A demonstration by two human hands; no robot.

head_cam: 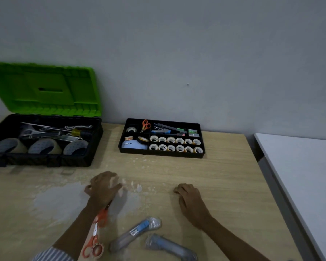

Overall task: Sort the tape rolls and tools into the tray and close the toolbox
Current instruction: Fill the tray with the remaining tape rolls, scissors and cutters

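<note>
The toolbox (45,159) stands at the back left with its green lid (43,87) raised; inside lie metal tools and three big tape rolls (43,146). To its right the black tray (161,155) holds several small tape rolls (175,145), orange scissors (145,125), staplers and a blue item. My left hand (104,187) rests on the table with loosely curled fingers and holds nothing. My right hand (190,196) lies on the wood likewise, holding nothing. Near the front edge lie two orange scissors (94,236), a small tape roll (97,250) and two wrapped blue cutters (135,232).
The wooden table (215,176) has a pale scuffed patch (60,200) left of my left hand. A white table (305,176) adjoins on the right across a narrow gap. A grey wall runs right behind the toolbox and tray.
</note>
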